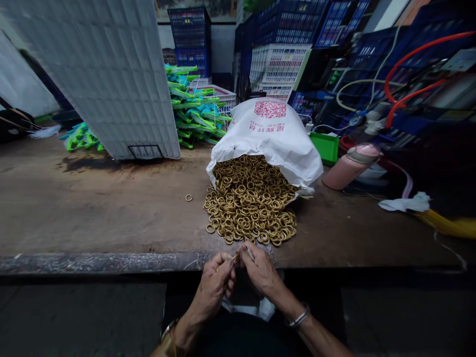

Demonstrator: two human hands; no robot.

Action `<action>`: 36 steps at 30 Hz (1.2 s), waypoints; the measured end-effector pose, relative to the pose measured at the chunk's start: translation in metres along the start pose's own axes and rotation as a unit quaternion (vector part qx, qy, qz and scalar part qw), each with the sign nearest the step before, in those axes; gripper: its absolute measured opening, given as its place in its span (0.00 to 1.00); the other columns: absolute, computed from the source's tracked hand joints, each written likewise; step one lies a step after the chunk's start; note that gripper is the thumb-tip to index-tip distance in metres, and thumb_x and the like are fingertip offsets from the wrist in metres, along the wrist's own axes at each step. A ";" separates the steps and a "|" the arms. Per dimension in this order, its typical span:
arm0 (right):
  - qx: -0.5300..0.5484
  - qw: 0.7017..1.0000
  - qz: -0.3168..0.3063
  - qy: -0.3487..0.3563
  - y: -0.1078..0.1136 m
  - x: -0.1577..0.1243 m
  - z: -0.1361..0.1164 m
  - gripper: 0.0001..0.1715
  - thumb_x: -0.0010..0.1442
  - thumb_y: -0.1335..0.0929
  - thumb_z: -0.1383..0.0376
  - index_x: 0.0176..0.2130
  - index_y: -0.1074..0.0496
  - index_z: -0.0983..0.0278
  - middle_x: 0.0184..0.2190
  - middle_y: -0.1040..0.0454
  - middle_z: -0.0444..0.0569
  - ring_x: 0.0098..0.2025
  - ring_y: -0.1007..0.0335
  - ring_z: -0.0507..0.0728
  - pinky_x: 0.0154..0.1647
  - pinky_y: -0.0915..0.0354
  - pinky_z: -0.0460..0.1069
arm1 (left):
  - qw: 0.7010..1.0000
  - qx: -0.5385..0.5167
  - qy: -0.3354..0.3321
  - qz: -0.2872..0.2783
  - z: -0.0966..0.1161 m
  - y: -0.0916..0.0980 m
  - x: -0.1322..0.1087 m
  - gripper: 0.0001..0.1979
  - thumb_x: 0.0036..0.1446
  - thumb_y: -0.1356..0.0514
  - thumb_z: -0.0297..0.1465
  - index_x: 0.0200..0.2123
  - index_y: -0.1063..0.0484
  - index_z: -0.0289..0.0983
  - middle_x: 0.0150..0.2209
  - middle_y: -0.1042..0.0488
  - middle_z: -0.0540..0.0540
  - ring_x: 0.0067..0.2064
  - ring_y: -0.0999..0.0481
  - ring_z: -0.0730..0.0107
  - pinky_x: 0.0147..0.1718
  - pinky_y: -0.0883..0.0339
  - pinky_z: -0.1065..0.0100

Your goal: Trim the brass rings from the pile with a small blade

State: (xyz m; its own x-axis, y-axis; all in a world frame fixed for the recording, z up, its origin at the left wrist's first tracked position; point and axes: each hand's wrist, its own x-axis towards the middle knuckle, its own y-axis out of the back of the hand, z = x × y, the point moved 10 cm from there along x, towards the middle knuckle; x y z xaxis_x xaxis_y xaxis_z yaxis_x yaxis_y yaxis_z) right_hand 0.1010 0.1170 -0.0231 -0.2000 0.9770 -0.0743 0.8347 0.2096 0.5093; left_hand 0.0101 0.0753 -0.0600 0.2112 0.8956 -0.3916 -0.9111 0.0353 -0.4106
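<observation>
My left hand is closed in a pinch at the table's front edge, with a gold-coloured ring between its fingertips. Against it, my right hand is also closed, around a slim, greyish metal tool; most of that tool is hidden, so its kind does not show. Just beyond both hands, a heap of gold-coloured rings spills from the mouth of a white woven sack lying on its side. One loose ring lies apart, left of the heap.
A tall grey panel stands on the wooden table, with green and blue plastic pieces behind it. A pink bottle, a green tray and red hoses are to the right. Stacked crates fill the back.
</observation>
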 end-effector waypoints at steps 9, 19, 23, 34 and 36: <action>-0.161 0.981 -0.077 0.079 -0.021 -0.009 -0.007 0.10 0.51 0.43 0.73 0.31 0.37 0.62 0.21 0.35 0.42 0.24 0.40 0.50 0.26 0.52 0.44 | 0.999 0.040 -0.010 0.017 0.005 0.004 0.001 0.15 0.51 0.45 0.43 0.27 0.41 0.37 0.19 0.39 0.57 0.16 0.43 0.84 0.15 0.49 0.80; -0.303 0.948 -0.090 0.044 -0.020 -0.007 -0.001 0.13 0.48 0.42 0.74 0.35 0.37 0.64 0.21 0.33 0.44 0.23 0.40 0.52 0.24 0.57 0.46 | 0.997 0.075 -0.029 0.005 0.008 0.006 -0.008 0.16 0.51 0.44 0.43 0.25 0.41 0.36 0.18 0.37 0.56 0.15 0.42 0.84 0.13 0.49 0.81; -0.353 0.935 -0.025 0.028 -0.006 0.004 0.001 0.13 0.49 0.42 0.74 0.36 0.37 0.65 0.23 0.30 0.46 0.24 0.38 0.52 0.24 0.58 0.47 | 0.998 0.008 -0.006 -0.055 0.005 -0.006 -0.018 0.14 0.51 0.43 0.41 0.27 0.39 0.36 0.17 0.36 0.55 0.14 0.42 0.84 0.10 0.49 0.81; -0.371 0.925 0.039 0.073 -0.019 0.027 -0.023 0.07 0.54 0.39 0.70 0.35 0.38 0.62 0.28 0.28 0.45 0.28 0.34 0.52 0.25 0.56 0.47 | 0.985 -0.171 0.007 -0.026 0.012 0.009 -0.011 0.09 0.53 0.45 0.35 0.29 0.38 0.35 0.27 0.31 0.48 0.18 0.38 0.81 0.12 0.49 0.80; -0.386 0.920 0.026 0.057 -0.022 0.028 -0.020 0.07 0.53 0.39 0.72 0.35 0.38 0.62 0.27 0.28 0.46 0.27 0.34 0.52 0.25 0.57 0.47 | 0.980 -0.195 0.019 -0.030 0.011 0.010 -0.011 0.06 0.53 0.45 0.34 0.33 0.37 0.37 0.26 0.31 0.50 0.19 0.37 0.80 0.12 0.49 0.79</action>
State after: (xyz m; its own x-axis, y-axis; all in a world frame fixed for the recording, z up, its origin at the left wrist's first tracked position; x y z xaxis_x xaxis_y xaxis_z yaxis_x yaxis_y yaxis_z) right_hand 0.0665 0.1387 -0.0196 -0.2598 0.9650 0.0352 0.2394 0.0290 0.9705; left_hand -0.0049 0.0709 -0.0506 0.2801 0.8798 -0.3841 -0.6932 -0.0914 -0.7150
